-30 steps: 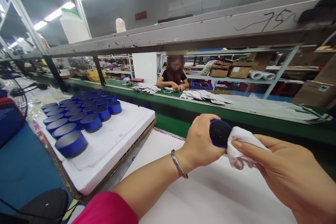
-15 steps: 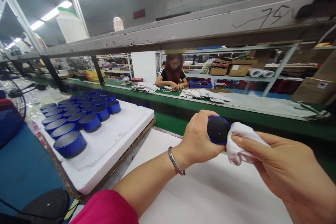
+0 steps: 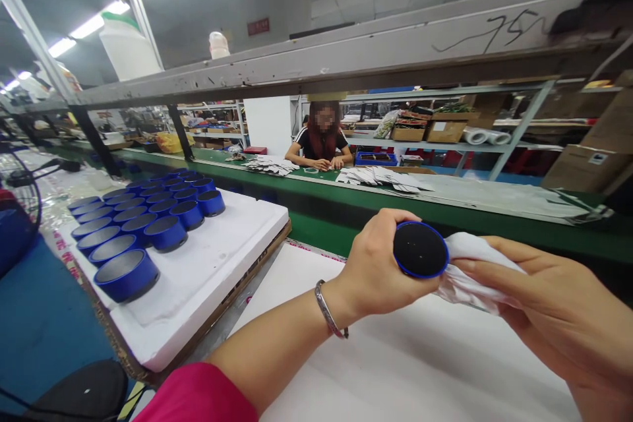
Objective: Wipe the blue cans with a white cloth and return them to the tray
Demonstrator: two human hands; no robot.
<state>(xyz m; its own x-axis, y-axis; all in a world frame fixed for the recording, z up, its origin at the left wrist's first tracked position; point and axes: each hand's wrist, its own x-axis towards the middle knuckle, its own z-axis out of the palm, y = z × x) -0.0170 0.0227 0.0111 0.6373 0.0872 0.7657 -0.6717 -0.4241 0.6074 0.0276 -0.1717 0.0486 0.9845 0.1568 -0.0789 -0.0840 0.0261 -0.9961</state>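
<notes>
My left hand (image 3: 378,264) is wrapped round a small blue round speaker (image 3: 420,250), whose black mesh face is turned toward me. Just to its right, my right hand (image 3: 554,316) pinches a crumpled white cloth (image 3: 467,270) that touches the speaker's side. Both hands hover over a white foam sheet (image 3: 395,369) on the bench. A metal bangle sits on my left wrist.
A white foam board (image 3: 208,270) at left carries several blue cylindrical shells (image 3: 126,273) in rows. Beyond runs a green conveyor (image 3: 346,208), and a person (image 3: 321,142) sits across it beside stacks of flat paper pieces (image 3: 380,178). A grey shelf beam (image 3: 346,59) hangs overhead.
The speaker has turned so that its black face points more toward me. The cloth has slid from the face round to the right side and back.
</notes>
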